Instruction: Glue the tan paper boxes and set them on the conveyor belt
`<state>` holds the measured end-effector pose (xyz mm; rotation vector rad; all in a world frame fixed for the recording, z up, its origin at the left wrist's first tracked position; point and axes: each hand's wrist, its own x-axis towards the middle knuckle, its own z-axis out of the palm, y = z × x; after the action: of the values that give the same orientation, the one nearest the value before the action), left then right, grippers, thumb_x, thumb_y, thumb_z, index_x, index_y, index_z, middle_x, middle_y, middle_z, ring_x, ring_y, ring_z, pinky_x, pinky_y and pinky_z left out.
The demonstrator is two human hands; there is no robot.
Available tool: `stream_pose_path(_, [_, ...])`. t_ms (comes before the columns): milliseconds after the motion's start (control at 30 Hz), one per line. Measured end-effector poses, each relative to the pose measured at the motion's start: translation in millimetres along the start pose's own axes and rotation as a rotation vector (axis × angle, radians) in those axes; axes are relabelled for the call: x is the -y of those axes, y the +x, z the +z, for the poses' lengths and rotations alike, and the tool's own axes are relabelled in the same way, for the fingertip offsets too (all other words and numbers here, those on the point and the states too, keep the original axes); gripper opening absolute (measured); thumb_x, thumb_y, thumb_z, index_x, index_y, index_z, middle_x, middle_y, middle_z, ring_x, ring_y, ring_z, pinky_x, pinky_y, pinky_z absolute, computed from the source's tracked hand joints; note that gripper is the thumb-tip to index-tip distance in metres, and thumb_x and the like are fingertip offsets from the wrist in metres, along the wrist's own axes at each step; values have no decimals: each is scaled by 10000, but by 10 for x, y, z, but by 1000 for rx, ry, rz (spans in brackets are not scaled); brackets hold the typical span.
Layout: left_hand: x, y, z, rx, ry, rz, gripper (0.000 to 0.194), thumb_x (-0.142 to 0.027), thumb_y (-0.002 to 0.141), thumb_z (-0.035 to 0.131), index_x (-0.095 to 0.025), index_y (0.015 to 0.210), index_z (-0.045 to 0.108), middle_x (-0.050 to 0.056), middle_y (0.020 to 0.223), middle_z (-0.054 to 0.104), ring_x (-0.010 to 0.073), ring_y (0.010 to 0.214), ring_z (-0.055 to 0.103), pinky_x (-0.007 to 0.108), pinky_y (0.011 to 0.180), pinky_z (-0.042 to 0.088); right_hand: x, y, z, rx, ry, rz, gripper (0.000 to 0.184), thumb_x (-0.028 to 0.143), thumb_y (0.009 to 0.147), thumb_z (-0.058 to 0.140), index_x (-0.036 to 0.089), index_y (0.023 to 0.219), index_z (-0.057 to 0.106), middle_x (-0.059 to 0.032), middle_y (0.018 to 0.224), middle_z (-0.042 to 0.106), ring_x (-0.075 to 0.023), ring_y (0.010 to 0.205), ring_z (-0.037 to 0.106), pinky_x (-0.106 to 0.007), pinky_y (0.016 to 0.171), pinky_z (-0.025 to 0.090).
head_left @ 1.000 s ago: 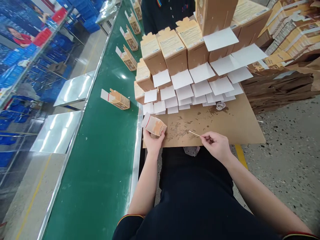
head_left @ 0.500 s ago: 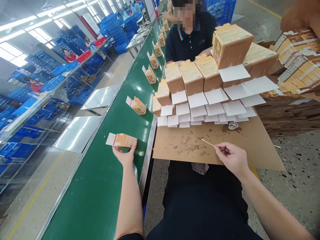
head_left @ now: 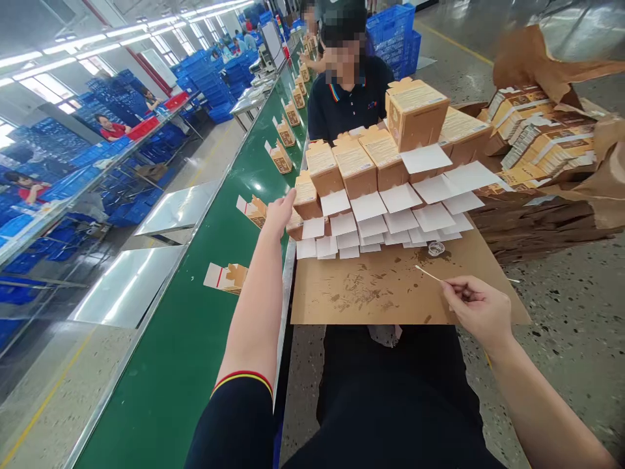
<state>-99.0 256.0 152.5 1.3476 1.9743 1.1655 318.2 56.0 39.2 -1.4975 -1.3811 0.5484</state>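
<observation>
My left hand [head_left: 280, 213] reaches forward to the near-left end of a stack of cartons, its fingers stretched out against the side of a small brown carton [head_left: 306, 197]. Its fingertips are partly hidden, but I see no carton lifted in it. Low over a stained cardboard sheet [head_left: 322, 306], my right hand [head_left: 476, 303] pinches a thin white cotton swab [head_left: 428, 273], its tip pointing left. The stacked cartons have white flaps [head_left: 368, 206] hanging out toward me. Behind my left forearm, a carton with its flap open [head_left: 234, 277] lies on the green conveyor belt [head_left: 161, 365].
More open cartons [head_left: 279, 156] stand in a row along the belt. A small clear dish [head_left: 435, 249] sits on the cardboard. Across the stack sits a co-worker [head_left: 349, 98]. To the right, bundled flat cartons [head_left: 551, 140] lie in torn brown paper.
My left hand has left the carton on the belt and moved forward and right to the stack. My right hand still holds the swab, slightly further right. The view has shifted a little.
</observation>
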Motion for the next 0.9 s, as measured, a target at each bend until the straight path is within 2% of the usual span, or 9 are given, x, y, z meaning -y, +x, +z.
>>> stream_pose_path(100, [-139, 92, 130, 118, 83, -224, 465, -583, 939, 747, -144, 1089, 783, 259, 1350, 755, 447, 1340, 685, 558, 1132, 537, -27, -44, -64, -52, 11, 17, 277, 488, 859, 753, 228, 785, 813, -36, 623, 710, -195, 512, 653, -315, 494, 566])
stream_pose_path(200, [-137, 27, 49, 79, 48, -209, 374, -522, 969, 703, -156, 1001, 769, 207, 1233, 794, 399, 1250, 721, 495, 1061, 578, -66, 15, -168, -98, -26, 14, 261, 478, 843, 744, 227, 802, 806, -51, 657, 733, -210, 551, 677, -329, 539, 586])
stream_pose_path(300, [-50, -100, -227, -7, -19, -128, 369, -532, 927, 740, -166, 961, 759, 157, 1102, 810, 366, 1185, 738, 477, 1052, 596, -53, 228, -273, -105, -166, 5, 236, 453, 826, 717, 228, 801, 784, -58, 678, 738, -213, 588, 688, -334, 614, 590])
stream_pose_path(400, [96, -408, -538, -74, -225, -28, 478, -613, 864, 798, -164, 1026, 781, 142, 1109, 815, 356, 1188, 756, 485, 1067, 612, 10, 520, -324, 8, -342, 9, 153, 366, 826, 693, 225, 798, 746, -55, 699, 736, -207, 639, 684, -330, 705, 573])
stream_pose_path(500, [332, -942, -639, -38, -539, 20, 594, -668, 781, 880, -186, 1118, 799, 152, 1222, 814, 372, 1276, 749, 498, 1083, 629, 61, 776, -285, 186, -510, -1, 76, 237, 848, 668, 219, 779, 695, -69, 743, 749, -214, 710, 684, -324, 744, 527])
stream_pose_path(600, [690, -1547, -456, 42, -729, -41, 704, -595, 650, 1016, -222, 1206, 799, 159, 1352, 798, 410, 1381, 706, 542, 1113, 629, 53, 942, -181, 318, -628, -27, 145, 144, 854, 664, 224, 733, 649, -70, 726, 730, -224, 701, 662, -328, 703, 476])
stream_pose_path(700, [1100, -1997, -175, 55, -752, -173, 749, -495, 597, 1087, -239, 1235, 788, 163, 1412, 783, 413, 1389, 710, 572, 1146, 611, -8, 1037, -107, 396, -679, -51, 242, 98, 846, 678, 244, 669, 596, -58, 669, 696, -229, 657, 639, -338, 661, 440])
stream_pose_path(800, [1410, -2193, -7, 46, -728, -267, 776, -453, 598, 1107, -248, 1261, 758, 157, 1423, 779, 375, 1371, 731, 561, 1206, 571, -72, 1063, -138, 387, -659, -58, 250, 91, 825, 702, 247, 658, 600, -62, 653, 699, -239, 647, 647, -348, 647, 449])
stream_pose_path(900, [1540, -2216, 56, 15, -697, -278, 801, -427, 603, 1112, -247, 1281, 725, 155, 1400, 782, 353, 1356, 742, 543, 1220, 561, -72, 945, -207, 268, -548, -60, 128, 139, 834, 722, 228, 747, 690, -61, 705, 738, -244, 674, 695, -351, 669, 534])
